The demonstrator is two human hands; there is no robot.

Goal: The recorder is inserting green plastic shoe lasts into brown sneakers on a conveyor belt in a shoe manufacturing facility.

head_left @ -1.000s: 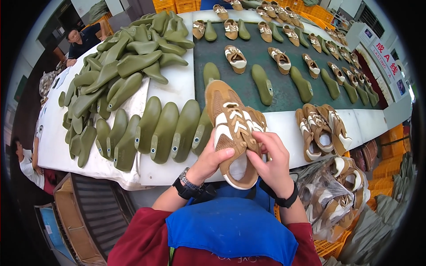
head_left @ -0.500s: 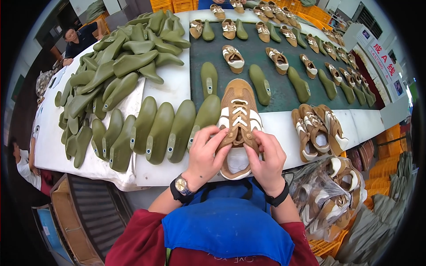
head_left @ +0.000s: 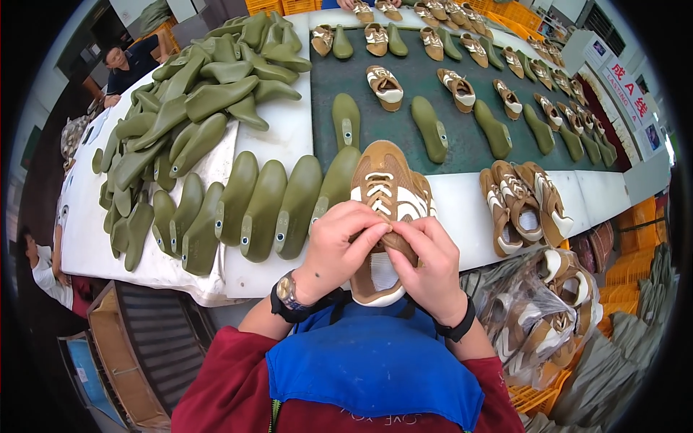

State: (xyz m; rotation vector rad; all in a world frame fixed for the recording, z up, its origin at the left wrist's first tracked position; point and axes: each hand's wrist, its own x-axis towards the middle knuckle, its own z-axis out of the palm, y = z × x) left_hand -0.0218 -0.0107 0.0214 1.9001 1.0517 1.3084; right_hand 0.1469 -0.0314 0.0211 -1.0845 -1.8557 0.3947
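A brown sneaker with white stripes and white laces [head_left: 377, 177] lies in front of me, toe pointing away and heel close to my blue apron. My left hand [head_left: 338, 244] pinches the left edge of its lace opening near the top eyelets. My right hand [head_left: 431, 263] grips the right edge there, its thumb and fingers close to the left fingertips. What lies between the fingertips is too small to make out. White lining shows inside the opening. Just left of the sneaker stands a row of green shoe lasts [head_left: 297, 206], the nearest one partly behind the shoe.
A large heap of green lasts [head_left: 184, 97] covers the table's left side. Sneakers and lasts stand in rows on a dark green belt [head_left: 404, 148]. Several sneakers [head_left: 516, 202] sit at the right edge, above a plastic bag of shoes [head_left: 538, 317]. Two people are at the left.
My hands have come together over the lace opening, drawing its two edges closer. The sneaker has tilted a little and shifted slightly toward me.
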